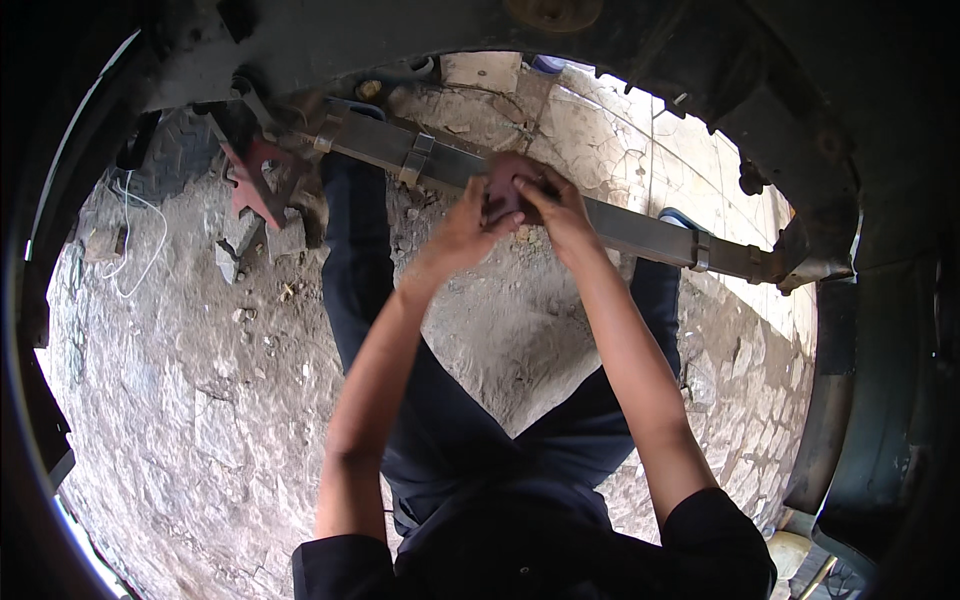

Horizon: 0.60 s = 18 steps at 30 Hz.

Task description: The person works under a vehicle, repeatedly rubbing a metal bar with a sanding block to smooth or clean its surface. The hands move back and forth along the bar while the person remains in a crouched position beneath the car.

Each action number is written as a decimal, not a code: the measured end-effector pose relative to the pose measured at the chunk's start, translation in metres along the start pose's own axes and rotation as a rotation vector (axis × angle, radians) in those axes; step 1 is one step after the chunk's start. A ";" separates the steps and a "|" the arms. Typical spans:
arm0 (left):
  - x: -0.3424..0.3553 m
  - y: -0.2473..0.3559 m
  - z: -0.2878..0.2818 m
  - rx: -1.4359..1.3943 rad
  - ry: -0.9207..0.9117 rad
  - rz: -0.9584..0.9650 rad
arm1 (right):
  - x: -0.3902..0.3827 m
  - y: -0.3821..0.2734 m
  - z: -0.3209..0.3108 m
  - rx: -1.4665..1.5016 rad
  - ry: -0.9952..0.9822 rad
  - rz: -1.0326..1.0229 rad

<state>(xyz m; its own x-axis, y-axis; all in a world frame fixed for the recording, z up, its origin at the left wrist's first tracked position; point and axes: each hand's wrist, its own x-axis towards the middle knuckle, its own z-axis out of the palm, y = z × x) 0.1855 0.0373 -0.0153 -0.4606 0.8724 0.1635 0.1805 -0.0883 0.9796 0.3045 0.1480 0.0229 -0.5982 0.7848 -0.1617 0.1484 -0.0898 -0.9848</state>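
Note:
Both my arms reach up to a dark metal bar (640,232) that crosses above my shins. A reddish-brown piece (512,172), blurred and looking thin, is between my hands at the bar's middle. My right hand (562,212) grips its right side, thumb on the face toward me. Fingers curled, my left hand (464,232) holds the piece from the left and is smeared by motion. The piece covers a stretch of the bar; whether it touches the bar I cannot tell.
Dark vehicle bodywork (420,28) arches close overhead and down both sides. At upper left stand a red metal stand (262,185), grey blocks (238,238) and a tyre (180,160). A white cord (160,245) lies on the rough ground (210,400). My dark-trousered legs (355,250) extend under the bar.

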 end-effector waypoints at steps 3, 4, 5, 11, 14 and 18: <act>0.030 0.045 -0.054 0.317 -0.178 -0.015 | 0.015 0.006 -0.016 -0.142 0.274 -0.196; 0.037 0.064 -0.068 0.467 -0.123 -0.007 | 0.019 0.007 -0.018 -0.190 0.359 -0.264; 0.049 0.059 -0.078 0.549 -0.060 0.061 | 0.020 0.007 -0.017 -0.252 0.391 -0.371; 0.116 0.007 -0.092 1.215 -0.127 0.187 | 0.019 0.033 0.000 -0.994 0.135 -0.528; 0.133 -0.002 -0.077 1.338 -0.271 -0.088 | -0.002 0.059 0.003 -1.245 0.053 -0.756; 0.129 -0.022 -0.072 1.279 -0.112 -0.072 | -0.020 0.063 -0.015 -1.379 0.161 -0.454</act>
<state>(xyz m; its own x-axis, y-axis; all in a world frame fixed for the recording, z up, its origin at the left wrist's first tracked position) 0.0596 0.1173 -0.0077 -0.4405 0.8967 0.0437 0.8881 0.4281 0.1677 0.3378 0.1355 -0.0348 -0.7193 0.6521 0.2395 0.6515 0.7529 -0.0933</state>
